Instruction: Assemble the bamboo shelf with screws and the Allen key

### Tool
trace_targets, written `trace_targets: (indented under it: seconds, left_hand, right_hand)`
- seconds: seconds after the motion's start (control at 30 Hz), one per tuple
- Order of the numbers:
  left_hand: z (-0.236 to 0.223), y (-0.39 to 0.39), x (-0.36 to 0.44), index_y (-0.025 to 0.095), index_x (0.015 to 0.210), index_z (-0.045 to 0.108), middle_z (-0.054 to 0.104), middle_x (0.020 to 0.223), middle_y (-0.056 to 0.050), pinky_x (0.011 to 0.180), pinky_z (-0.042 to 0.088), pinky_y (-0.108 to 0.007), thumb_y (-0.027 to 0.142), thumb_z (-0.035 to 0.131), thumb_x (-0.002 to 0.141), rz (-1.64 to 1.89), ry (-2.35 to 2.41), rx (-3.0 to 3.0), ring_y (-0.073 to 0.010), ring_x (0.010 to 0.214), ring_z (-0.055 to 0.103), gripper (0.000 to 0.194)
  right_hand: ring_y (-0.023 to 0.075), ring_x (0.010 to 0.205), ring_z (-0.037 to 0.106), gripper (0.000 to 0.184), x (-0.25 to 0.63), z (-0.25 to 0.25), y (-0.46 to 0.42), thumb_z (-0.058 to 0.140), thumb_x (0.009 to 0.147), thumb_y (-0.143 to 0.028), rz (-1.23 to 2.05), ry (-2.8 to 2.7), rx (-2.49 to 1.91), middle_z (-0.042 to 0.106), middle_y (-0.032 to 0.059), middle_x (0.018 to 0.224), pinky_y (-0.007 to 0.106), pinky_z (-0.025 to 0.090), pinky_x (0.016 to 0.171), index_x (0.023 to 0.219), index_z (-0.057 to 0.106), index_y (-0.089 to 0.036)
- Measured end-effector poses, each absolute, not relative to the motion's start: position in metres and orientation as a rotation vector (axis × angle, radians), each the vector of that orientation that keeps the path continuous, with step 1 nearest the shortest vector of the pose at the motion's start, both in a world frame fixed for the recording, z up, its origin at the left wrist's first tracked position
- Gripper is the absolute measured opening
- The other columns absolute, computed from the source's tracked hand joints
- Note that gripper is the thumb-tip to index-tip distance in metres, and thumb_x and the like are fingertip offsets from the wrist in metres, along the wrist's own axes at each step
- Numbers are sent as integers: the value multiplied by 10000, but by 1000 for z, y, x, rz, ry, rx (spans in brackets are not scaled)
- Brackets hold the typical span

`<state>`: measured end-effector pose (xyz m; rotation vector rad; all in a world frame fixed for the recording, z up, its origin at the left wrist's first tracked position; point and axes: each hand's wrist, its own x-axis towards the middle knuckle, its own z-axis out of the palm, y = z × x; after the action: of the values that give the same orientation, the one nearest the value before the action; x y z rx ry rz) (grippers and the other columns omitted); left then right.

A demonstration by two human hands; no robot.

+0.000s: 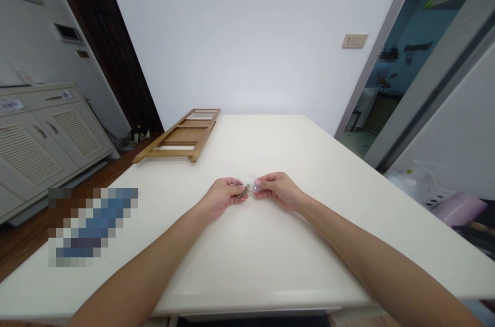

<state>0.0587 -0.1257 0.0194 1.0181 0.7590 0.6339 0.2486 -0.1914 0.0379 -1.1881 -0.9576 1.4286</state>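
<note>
Between my two hands, over the middle of the white table [270,255], is a small clear plastic bag [249,182] with small metal pieces in it, too small to tell apart, perhaps screws. My left hand [226,195] is closed on the bag's left side, where the metal pieces are bunched. The fingers of my right hand [278,190] pinch the bag's right end. Part of the bag is hidden behind my fingertips.
A flat wooden frame with slats [185,133] lies at the table's back left. A pixelated blue item [104,221] lies on the left side. The wall [263,38] borders the back. Through the doorway at right, a person [373,84] stands in another room.
</note>
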Motion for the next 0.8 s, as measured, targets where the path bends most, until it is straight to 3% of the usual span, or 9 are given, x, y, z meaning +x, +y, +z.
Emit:
trace_targets:
  seconds: [0.23,0.37,0.57,0.7,0.8]
  left_hand:
    - [15,-127,61,102,782,602,677,765,-61,645,564,-260,167,819,663,631,786,1119,-128,644,665,256]
    - [15,-126,61,101,778,613,667,754,-51,641,565,-260,174,830,643,604,793,1129,-122,636,657,266]
    - [20,-111,47,96,776,637,668,762,-60,659,572,-244,134,796,682,610,823,1094,-108,659,639,188]
    - [23,-102,38,96,780,652,671,787,-68,673,576,-236,91,762,708,573,788,1056,-106,679,639,131]
    - [23,-100,36,97,772,651,671,786,-70,675,581,-241,77,758,707,549,779,1043,-110,680,641,127]
  right_hand:
    - [115,589,614,230,248,37,-192,820,602,-263,1427,-1083,-1274,680,68,686,240,561,579,707,701,-96]
    - [109,581,569,122,247,36,-190,704,646,-235,1278,-1126,-1372,654,58,670,215,507,499,637,668,-118]
    - [103,550,507,141,280,48,-186,597,664,-248,984,-1293,-1697,615,55,635,199,377,422,575,617,-141]
    - [96,450,442,138,299,51,-187,637,591,-178,953,-1468,-1852,519,2,455,221,315,423,463,592,-152]
    - [104,477,462,129,300,47,-186,643,582,-125,810,-1601,-1914,530,-10,459,230,334,485,465,609,-169]
